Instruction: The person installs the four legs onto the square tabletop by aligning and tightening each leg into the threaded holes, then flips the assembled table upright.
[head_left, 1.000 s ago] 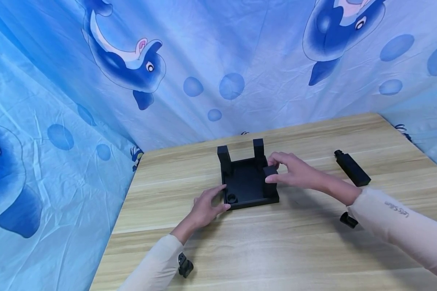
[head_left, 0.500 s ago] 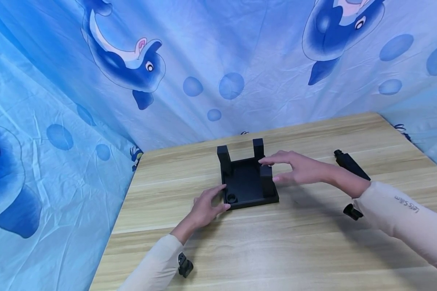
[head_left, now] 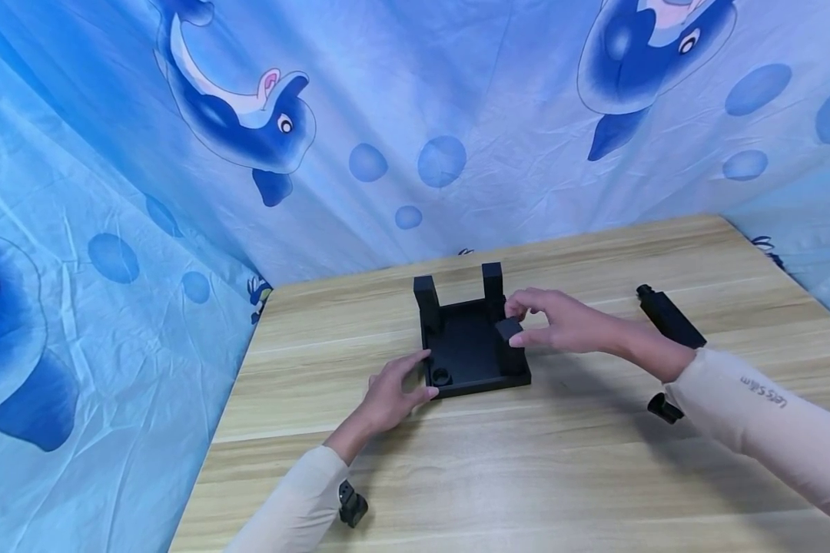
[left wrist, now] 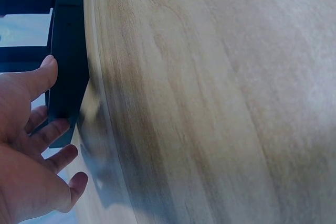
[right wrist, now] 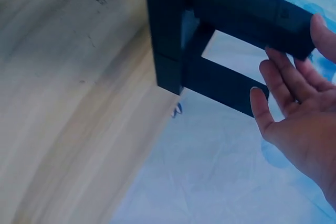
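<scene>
A small black table lies upside down in the head view, its square top (head_left: 465, 352) flat on the wooden surface. Three legs stand up from its corners; the near-left corner bears a round socket (head_left: 441, 376). My right hand (head_left: 549, 321) pinches the upper end of the near-right leg (head_left: 510, 355) between thumb and fingers. In the right wrist view that leg (right wrist: 252, 14) joins the top at one end. My left hand (head_left: 390, 395) holds the near-left corner, thumb on the front edge and a finger on the left edge; the left wrist view shows the thumb against the top's edge (left wrist: 71, 51).
A loose black leg (head_left: 671, 319) with a threaded end lies to the right on the wooden tabletop (head_left: 498, 476). Blue curtains (head_left: 401, 115) with dolphin prints hang behind and at the sides. Black wrist mounts (head_left: 351, 504) show beneath both sleeves.
Half a second ago my right hand's fingers were loosened from the near-right leg; now they pinch it again. The leg's top has turned to a diagonal angle. My left hand stays still.
</scene>
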Available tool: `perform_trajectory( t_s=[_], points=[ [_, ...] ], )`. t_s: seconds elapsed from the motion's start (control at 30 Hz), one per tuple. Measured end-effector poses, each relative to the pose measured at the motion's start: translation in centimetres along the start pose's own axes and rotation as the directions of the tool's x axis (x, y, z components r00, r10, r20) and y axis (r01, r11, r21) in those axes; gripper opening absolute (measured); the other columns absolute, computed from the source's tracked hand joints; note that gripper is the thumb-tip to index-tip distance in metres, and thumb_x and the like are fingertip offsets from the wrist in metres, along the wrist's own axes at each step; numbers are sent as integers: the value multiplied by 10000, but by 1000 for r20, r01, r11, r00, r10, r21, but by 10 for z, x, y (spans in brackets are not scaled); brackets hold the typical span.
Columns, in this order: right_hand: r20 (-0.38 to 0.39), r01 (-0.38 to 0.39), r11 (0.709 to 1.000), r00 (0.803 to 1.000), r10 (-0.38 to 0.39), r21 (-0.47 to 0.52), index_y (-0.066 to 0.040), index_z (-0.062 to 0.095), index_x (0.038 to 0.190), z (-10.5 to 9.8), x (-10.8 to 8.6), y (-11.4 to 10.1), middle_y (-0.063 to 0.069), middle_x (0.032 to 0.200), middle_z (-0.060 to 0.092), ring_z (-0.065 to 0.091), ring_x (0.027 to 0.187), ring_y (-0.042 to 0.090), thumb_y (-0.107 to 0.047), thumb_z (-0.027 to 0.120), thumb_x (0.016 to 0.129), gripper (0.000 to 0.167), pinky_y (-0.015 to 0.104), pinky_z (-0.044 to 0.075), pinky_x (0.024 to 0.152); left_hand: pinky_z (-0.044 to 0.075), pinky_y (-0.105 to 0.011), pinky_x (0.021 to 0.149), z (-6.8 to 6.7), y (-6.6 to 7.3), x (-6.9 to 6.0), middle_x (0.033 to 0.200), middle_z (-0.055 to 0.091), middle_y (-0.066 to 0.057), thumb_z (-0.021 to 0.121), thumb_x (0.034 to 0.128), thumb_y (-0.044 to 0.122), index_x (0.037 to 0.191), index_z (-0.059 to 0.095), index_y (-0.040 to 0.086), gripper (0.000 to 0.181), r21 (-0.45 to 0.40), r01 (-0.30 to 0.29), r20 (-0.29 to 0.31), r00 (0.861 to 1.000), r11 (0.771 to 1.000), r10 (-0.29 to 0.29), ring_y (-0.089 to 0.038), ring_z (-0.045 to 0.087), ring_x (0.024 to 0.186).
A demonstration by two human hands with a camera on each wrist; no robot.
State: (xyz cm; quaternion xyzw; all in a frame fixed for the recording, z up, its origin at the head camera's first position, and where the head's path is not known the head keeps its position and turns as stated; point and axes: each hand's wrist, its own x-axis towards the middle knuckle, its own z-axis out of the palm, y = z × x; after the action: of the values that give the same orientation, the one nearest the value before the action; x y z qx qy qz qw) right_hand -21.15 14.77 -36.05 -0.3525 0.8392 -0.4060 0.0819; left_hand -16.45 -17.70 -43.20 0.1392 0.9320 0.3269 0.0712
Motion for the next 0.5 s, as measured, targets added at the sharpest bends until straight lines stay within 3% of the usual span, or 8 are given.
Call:
perform_trajectory(
  t_s=[0.1, 0.2, 0.33, 0.43, 0.5],
  points=[
    [-24, -23, 999, 999, 24, 26, -111, 496, 977, 4, -1, 3, 50, 983, 543, 509, 961, 213, -296, 739, 859, 328, 409, 400, 817, 236, -584, 972, 0, 0, 0, 1461, 454, -16, 689, 885, 367, 1455, 442, 214, 640, -6, -6, -3, 1000, 1000, 6, -262, 369, 1358],
    [-27, -31, 999, 999, 32, 27, -120, 468, 959, 5, -2, 5, 47, 971, 529, 499, 939, 198, -325, 752, 843, 369, 401, 393, 794, 237, -585, 968, -1, 1, 0, 1460, 454, -18, 689, 885, 367, 1454, 442, 214, 639, -11, -8, -5, 1000, 1000, 8, -263, 369, 1360],
    [1, -13, 1000, 1000, 13, 6, -113, 539, 1179, 1, -3, 5, 31, 1131, 561, 509, 1046, 215, -297, 760, 838, 447, 447, 399, 882, 233, -593, 972, -1, 2, -1, 1460, 455, -21, 692, 883, 364, 1454, 444, 207, 642, -13, -6, -8, 1000, 1000, 6, -265, 369, 1361],
    [47, 9, 1000, 999, -8, -2, -118, 498, 1365, -5, -4, 4, 49, 1264, 539, 486, 1162, 250, -260, 738, 860, 576, 515, 372, 948, 228, -596, 976, -1, 1, -1, 1461, 455, -23, 695, 881, 363, 1453, 445, 201, 644, -13, -7, -8, 1000, 1000, 7, -270, 369, 1361],
    [73, 24, 1000, 997, -24, -7, -135, 485, 1405, -9, -4, 2, 50, 1309, 532, 459, 1222, 273, -259, 715, 880, 587, 546, 355, 968, 232, -591, 974, 0, 1, -1, 1459, 457, -24, 696, 880, 362, 1451, 447, 200, 643, -13, -7, -8, 1000, 1000, 7, -270, 371, 1360]
  ],
)
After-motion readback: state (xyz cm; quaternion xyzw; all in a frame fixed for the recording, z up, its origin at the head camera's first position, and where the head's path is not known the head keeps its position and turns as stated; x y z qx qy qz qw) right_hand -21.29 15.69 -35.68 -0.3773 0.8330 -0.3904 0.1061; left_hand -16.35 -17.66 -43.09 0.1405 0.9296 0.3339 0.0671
